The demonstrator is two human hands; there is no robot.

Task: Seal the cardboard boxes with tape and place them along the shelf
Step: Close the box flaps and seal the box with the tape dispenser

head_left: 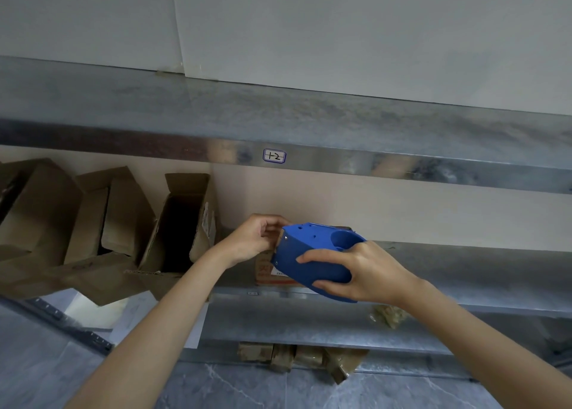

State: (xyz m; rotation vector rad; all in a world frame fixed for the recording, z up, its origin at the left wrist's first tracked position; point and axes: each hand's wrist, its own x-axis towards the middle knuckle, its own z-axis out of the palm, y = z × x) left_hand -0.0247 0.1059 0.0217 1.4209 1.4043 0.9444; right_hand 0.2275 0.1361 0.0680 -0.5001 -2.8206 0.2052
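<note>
While right hand grips tape dispenser, left fingers beside its teeth

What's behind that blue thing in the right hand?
A small cardboard box on the metal shelf. The blue tape dispenser covers most of it, so its flaps are hidden.

Left grip, right grip and both forearms are bare.

Upper shelf bare metal, a handwritten label stuck on its front edge. Middle shelf: open cardboard boxes crowd the left end, flaps spilling over the front edge; a small box sits mid-shelf. Lower shelf: a pale bundle toward the right.
</note>
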